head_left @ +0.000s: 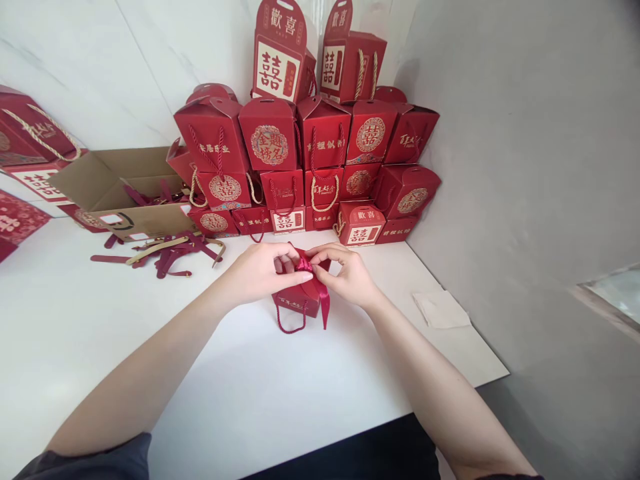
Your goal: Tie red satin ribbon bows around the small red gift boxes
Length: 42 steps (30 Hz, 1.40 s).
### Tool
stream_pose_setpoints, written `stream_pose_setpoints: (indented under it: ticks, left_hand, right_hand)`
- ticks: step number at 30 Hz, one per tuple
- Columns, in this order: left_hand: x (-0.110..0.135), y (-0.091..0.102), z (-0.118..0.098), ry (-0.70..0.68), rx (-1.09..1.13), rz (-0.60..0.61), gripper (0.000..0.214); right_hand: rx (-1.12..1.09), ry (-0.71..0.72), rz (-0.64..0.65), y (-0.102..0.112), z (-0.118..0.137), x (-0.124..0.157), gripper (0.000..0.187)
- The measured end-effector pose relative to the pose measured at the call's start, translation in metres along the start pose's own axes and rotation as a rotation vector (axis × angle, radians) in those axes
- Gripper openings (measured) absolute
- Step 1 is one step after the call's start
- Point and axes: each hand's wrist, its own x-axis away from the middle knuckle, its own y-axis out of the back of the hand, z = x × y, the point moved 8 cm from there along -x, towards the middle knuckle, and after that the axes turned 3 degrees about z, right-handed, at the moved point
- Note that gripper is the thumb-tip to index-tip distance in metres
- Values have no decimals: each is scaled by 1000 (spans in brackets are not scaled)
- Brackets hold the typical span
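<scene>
A small red gift box (300,300) with a red cord handle stands on the white table (250,387) in front of me. A red ribbon (323,293) runs over its top and hangs down its right side. My left hand (263,270) rests on the box's top left and pinches the ribbon with closed fingers. My right hand (347,273) pinches the ribbon from the right, fingertips meeting the left hand's over the box top.
Stacked red gift boxes (310,147) line the wall behind. An open cardboard box (125,190) of handles and ribbons sits at back left, with loose ribbons (170,253) beside it. A white paper (443,310) lies at right near the grey wall.
</scene>
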Motion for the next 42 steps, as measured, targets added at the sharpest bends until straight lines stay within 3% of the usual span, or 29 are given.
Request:
stream_pose_setpoints:
  ticks: [4,9,18,24,27,33,42]
  left_hand:
    - [1,9,3,22,45,-59,26]
    - [2,12,9,67,56,0,27]
    - [-5,17,33,103,-124,96,28]
    - [-5,17,13,-58,-39,21,20]
    - [-1,8,0,-144,-56,123,22]
    - [9,6,-7,-160,-105,287,21]
    - [7,32,-4,-222,-227,91,28]
  right_hand:
    - [5,6,2,-1,2,0,9]
    - [-35,-78,-10,4,-2,-1,8]
    - [40,-230,15,22,-19,0,13]
    - [-64,-142,115,13,-18,-2,19]
    - [-88,-60,119,11,-9,-3,17]
    - [-6,0,118,7,-1,-2,4]
    - [-47,-13,141,6,-6,-1,10]
